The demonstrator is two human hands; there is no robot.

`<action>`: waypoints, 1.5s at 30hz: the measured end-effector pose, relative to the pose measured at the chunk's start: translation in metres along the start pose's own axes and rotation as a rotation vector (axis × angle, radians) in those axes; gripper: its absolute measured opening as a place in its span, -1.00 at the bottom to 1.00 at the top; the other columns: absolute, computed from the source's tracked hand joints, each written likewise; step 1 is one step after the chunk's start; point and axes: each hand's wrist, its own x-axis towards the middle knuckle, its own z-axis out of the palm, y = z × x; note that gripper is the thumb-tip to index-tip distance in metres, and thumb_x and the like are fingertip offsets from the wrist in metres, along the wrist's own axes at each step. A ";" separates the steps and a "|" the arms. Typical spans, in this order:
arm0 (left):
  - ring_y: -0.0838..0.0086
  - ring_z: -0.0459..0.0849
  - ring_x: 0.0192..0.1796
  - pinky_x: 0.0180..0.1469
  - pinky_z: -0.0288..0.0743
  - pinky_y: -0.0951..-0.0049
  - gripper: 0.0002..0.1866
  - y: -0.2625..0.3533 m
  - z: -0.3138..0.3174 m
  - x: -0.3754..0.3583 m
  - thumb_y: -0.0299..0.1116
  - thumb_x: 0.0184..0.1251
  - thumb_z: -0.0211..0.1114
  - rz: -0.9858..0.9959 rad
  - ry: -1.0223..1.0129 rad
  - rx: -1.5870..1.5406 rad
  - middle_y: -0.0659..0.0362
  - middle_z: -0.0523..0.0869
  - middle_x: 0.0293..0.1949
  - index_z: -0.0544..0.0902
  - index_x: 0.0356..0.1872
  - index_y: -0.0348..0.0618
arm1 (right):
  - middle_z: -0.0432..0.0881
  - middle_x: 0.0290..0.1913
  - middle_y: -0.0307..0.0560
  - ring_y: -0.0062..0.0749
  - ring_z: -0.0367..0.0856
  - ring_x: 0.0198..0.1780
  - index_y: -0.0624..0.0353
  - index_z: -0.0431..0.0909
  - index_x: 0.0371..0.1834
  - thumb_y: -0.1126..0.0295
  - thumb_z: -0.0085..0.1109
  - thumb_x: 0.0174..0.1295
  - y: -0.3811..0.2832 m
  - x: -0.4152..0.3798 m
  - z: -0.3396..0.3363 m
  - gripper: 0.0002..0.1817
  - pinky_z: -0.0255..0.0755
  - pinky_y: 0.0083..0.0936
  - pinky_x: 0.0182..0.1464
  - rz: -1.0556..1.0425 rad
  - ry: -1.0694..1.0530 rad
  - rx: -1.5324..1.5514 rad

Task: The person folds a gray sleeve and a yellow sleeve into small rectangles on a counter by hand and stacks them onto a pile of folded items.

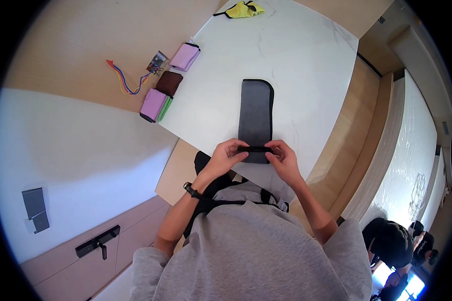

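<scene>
White marble-patterned bench (296, 55) fills the middle of the view, set against wood-toned flooring and a pale wall panel at the left. On the bench, a long grey cloth (256, 113) with a black bound edge lies flat and lengthwise, its far end rounded and pointing away from the person, its near end at the bench edge closest to the body. Both hands are closed on that near end: the left hand (226, 156) pinches one corner and the right hand (285, 159) pinches the other, the hem lifted and rolled between thumbs and fingers, which keeps the strip straight and taut across its width. A dark watch (190, 189) sits on the left wrist. Open bench surface lies to the right of the cloth and beyond its far end, giving free room in those directions. Well apart, along the left edge, stand folded cloths: pink (185, 56), brown (169, 83), and pink over green (154, 105). A yellow cloth (243, 9) lies at the far edge. Coloured wires (125, 80) lie off the bench.
</scene>
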 end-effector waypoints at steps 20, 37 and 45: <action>0.74 0.63 -0.33 -0.31 0.40 0.75 -0.62 -0.015 0.004 0.013 -0.64 0.33 0.37 0.008 0.286 0.052 0.25 0.63 -0.21 0.56 0.15 -0.26 | 0.72 -0.24 -0.09 -0.64 0.64 -0.45 0.33 0.62 -0.09 0.52 0.38 0.24 0.000 0.013 0.013 -0.78 0.47 -0.63 -0.40 0.020 0.254 -0.309; 0.52 0.66 -0.01 0.02 0.61 0.51 -0.62 -0.016 0.012 0.004 -0.68 0.32 0.33 0.221 0.343 0.157 0.12 0.64 0.06 0.55 0.15 -0.32 | 0.70 -0.12 -0.04 -0.48 0.66 -0.38 0.28 0.70 0.02 0.52 0.34 0.28 0.001 0.008 0.021 -0.75 0.54 -0.57 -0.35 -0.176 0.328 -0.500; 0.53 0.64 0.01 0.03 0.60 0.52 -0.69 -0.022 0.011 0.013 -0.69 0.34 0.30 0.166 0.375 0.038 0.15 0.66 0.01 0.59 0.09 -0.32 | 0.69 -0.02 -0.06 -0.48 0.68 -0.28 0.24 0.68 0.01 0.59 0.33 0.26 0.001 0.006 0.020 -0.75 0.57 -0.59 -0.25 -0.225 0.344 -0.438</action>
